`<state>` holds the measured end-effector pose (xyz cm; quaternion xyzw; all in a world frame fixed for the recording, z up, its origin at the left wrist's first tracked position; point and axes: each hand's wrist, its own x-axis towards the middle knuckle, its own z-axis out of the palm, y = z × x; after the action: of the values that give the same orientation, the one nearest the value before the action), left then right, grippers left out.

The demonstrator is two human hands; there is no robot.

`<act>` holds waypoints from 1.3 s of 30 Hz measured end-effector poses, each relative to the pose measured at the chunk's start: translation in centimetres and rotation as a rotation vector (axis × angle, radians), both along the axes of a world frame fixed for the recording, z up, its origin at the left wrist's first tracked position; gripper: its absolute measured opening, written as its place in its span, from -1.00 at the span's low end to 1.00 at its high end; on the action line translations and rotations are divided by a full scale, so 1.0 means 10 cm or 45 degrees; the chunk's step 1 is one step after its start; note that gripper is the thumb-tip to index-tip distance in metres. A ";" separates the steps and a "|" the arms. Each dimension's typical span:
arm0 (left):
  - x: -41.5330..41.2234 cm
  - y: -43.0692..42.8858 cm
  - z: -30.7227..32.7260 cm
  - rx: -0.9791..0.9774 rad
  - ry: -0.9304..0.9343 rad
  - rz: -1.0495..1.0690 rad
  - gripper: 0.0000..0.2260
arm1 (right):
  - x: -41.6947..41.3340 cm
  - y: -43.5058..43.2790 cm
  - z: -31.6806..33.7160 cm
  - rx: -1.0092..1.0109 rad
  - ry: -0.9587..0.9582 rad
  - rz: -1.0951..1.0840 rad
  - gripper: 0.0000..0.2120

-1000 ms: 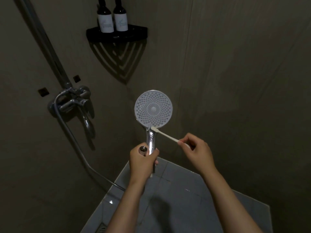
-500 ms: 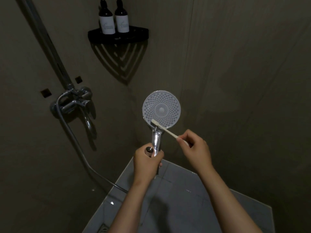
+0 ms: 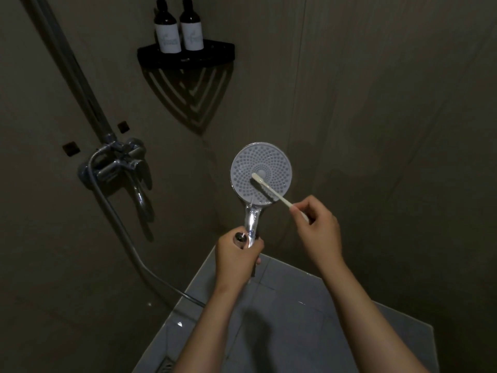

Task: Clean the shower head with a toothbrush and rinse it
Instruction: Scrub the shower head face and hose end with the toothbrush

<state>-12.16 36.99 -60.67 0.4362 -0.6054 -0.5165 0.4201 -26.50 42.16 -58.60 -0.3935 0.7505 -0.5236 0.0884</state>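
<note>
Dim brown wall panels close in this shower corner, where a black corner shelf (image 3: pixel 185 56) carries two dark bottles (image 3: pixel 178 30). The person's left hand (image 3: pixel 236 254) curls round the chrome handle. It holds the shower head (image 3: pixel 261 168) upright with its pale, round, dimpled face turned toward them, probably to expose the nozzles. The right hand (image 3: pixel 317 227) pinches the slim cream toothbrush (image 3: pixel 271 190) near its tail. Its bristles lie against the face's centre, apparently scrubbing. A grey hose (image 3: pixel 121 224) trails from the mixer tap (image 3: pixel 118 162).

The left hand (image 3: pixel 236 253) holds a shower head (image 3: pixel 243 168) upright at centre, the toothbrush (image 3: pixel 272 189) in the right hand (image 3: pixel 318 228) seemingly touching its face; a wall tap (image 3: pixel 121 164) lies left, two bottles (image 3: pixel 167 33) stand on a corner shelf (image 3: pixel 215 53) above.
</note>
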 end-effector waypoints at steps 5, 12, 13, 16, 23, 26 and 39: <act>0.00 0.00 -0.05 0.013 -0.003 -0.002 -0.67 | 0.10 0.01 -0.07 0.100 -0.007 0.113 -0.85; 0.04 -0.04 -0.10 -0.005 -0.043 0.001 -0.75 | 0.21 0.00 -0.09 0.126 0.006 0.143 -0.86; 0.04 -0.05 -0.11 -0.009 -0.050 0.004 -0.76 | 0.19 0.00 -0.08 0.094 -0.017 0.123 -0.86; 0.05 -0.08 -0.12 -0.022 -0.063 0.013 -0.76 | 0.12 0.00 -0.04 -0.009 -0.062 0.018 -0.88; 0.04 -0.05 -0.12 -0.066 -0.080 -0.032 -0.76 | 0.20 -0.02 -0.02 0.031 -0.039 -0.015 -0.86; 0.03 -0.03 -0.12 -0.064 -0.077 -0.043 -0.80 | 0.27 -0.03 -0.03 0.064 -0.038 0.048 -0.86; 0.05 -0.03 -0.09 -0.051 -0.031 -0.068 -0.67 | 0.21 0.01 0.01 -0.035 0.006 -0.075 -0.87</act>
<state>-11.68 36.71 -61.62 0.4176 -0.6321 -0.5099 0.4075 -24.44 42.27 -58.47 -0.3737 0.7546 -0.5354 0.0656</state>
